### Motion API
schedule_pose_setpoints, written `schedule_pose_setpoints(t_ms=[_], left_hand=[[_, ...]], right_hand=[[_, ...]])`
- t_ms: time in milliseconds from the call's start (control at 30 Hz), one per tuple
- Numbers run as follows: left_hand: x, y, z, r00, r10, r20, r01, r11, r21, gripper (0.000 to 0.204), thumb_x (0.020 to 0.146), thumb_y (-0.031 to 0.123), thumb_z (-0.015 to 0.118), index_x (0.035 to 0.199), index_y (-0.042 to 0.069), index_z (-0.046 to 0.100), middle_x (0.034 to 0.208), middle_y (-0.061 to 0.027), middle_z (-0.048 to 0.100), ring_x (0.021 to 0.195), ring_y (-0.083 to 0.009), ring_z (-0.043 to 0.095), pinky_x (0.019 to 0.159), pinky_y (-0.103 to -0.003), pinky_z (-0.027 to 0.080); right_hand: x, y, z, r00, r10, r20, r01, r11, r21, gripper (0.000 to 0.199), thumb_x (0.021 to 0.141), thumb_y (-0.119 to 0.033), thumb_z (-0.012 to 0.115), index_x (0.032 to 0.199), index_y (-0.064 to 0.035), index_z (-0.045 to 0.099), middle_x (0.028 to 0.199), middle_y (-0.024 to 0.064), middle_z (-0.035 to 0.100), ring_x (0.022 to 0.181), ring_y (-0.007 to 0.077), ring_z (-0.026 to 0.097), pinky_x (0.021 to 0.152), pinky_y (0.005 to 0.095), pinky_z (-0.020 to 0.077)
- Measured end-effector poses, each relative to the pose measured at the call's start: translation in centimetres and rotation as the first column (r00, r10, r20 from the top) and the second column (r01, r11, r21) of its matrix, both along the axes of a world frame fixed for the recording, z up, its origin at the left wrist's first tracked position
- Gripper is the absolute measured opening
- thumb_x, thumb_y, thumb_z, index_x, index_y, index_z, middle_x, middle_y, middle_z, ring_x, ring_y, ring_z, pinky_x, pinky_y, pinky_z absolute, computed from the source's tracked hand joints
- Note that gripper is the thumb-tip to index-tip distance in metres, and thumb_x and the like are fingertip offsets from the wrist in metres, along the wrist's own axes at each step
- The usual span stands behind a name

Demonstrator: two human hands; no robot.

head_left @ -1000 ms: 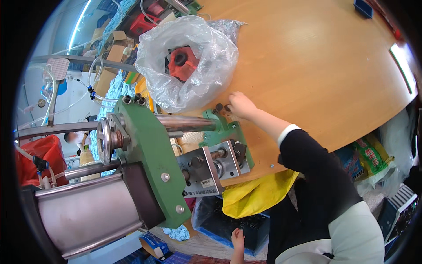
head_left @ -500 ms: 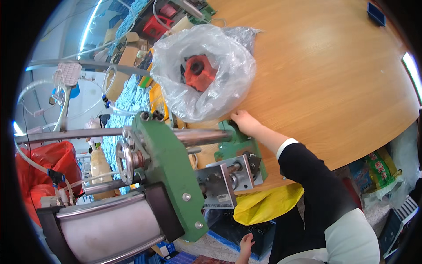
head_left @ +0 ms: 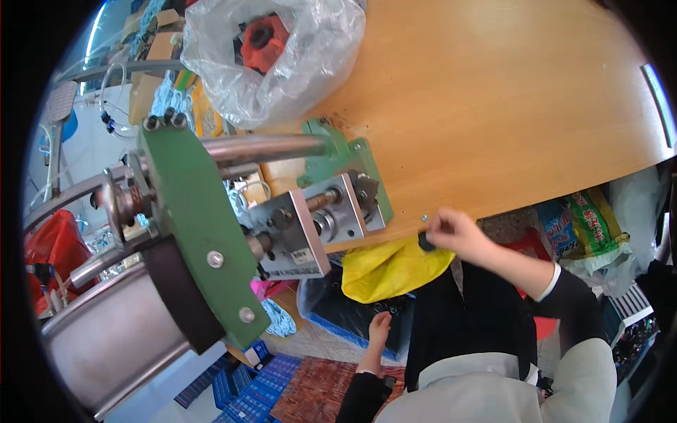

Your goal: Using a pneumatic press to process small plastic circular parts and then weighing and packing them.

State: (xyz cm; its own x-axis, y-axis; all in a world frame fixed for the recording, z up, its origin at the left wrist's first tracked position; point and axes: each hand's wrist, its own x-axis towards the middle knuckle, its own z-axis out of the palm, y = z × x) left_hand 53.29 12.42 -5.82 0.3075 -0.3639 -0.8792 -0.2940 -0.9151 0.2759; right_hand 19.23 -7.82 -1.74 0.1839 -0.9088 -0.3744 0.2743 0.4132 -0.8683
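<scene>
My right hand (head_left: 455, 233) is at the near edge of the wooden table (head_left: 508, 106), fingers pinched on a small black part (head_left: 426, 243). A tiny screw (head_left: 424, 218) lies on the table just beside it. My left hand (head_left: 379, 330) hangs low under the table, over a blue crate (head_left: 331, 310) beside a yellow bag (head_left: 391, 268); its fingers are too small to read. Left of my right hand stands a green machine frame (head_left: 194, 225) with steel rods and a metal block (head_left: 310, 233), bolted to a green bracket (head_left: 338, 158).
A clear plastic bag (head_left: 296, 63) holding a red part (head_left: 262, 39) lies at the table's far side. A large steel cylinder (head_left: 106, 338) fills the lower left. Coloured packets (head_left: 582, 218) and blue trays (head_left: 247, 395) sit on the floor.
My right hand has drawn back from the green bracket by the plastic bag to the table's near edge, and now pinches a small black part. The view has shifted.
</scene>
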Motion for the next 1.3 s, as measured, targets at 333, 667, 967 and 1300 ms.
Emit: schedule_pose_setpoints(t_ms=[333, 667, 967, 1300], left_hand=[[-2.4, 4.2, -1.8, 0.995, -0.065, -0.078, 0.063, 0.997, -0.036, 0.027, 0.082, 0.022, 0.057, 0.106, 0.007, 0.055, 0.095, -0.0017, 0.058, 0.084, -0.0103, 0.053, 0.068, -0.024, 0.042], [-0.7, 5.2, -0.2, 0.993, 0.092, -0.075, -0.094, 0.995, -0.031, 0.035, 0.084, 0.027, 0.054, 0.112, 0.005, 0.048, 0.107, -0.0074, 0.054, 0.099, -0.0170, 0.051, 0.079, -0.031, 0.043], [-5.6, -2.9, -1.4, 0.961, 0.261, -0.090, -0.269, 0.958, -0.098, 0.059, 0.079, 0.045, 0.055, 0.115, 0.002, 0.040, 0.109, -0.0164, 0.051, 0.098, -0.0245, 0.053, 0.073, -0.034, 0.047], [-1.6, -8.7, 1.3, 0.903, 0.371, -0.216, -0.429, 0.798, -0.423, 0.025, 0.088, 0.023, 0.044, 0.085, -0.001, 0.052, 0.064, -0.0064, 0.055, 0.045, -0.0119, 0.047, 0.039, -0.022, 0.036]], right_hand=[[12.0, 10.6, -20.7, 0.926, -0.137, -0.351, 0.330, 0.744, 0.581, 0.022, 0.067, -0.018, 0.070, 0.070, -0.0014, 0.056, 0.062, 0.0091, 0.056, 0.058, 0.0204, 0.055, 0.054, 0.0293, 0.0433], [6.7, 11.0, -22.5, 0.614, 0.531, -0.585, 0.373, 0.458, 0.807, 0.065, 0.066, -0.043, 0.070, 0.112, -0.0042, 0.046, 0.107, 0.0121, 0.052, 0.095, 0.0265, 0.055, 0.078, 0.0350, 0.0472], [5.7, 16.8, -29.3, 0.914, -0.348, -0.207, 0.356, 0.444, 0.822, 0.030, 0.072, -0.022, 0.068, 0.095, -0.0042, 0.059, 0.091, 0.0122, 0.062, 0.077, 0.0263, 0.060, 0.063, 0.0360, 0.0489], [4.0, 20.1, -8.2, 0.491, 0.467, -0.735, -0.263, 0.884, 0.386, 0.029, 0.074, -0.025, 0.050, 0.076, 0.0018, 0.061, 0.079, 0.0223, 0.059, 0.076, 0.0339, 0.059, 0.068, 0.0432, 0.0478]])
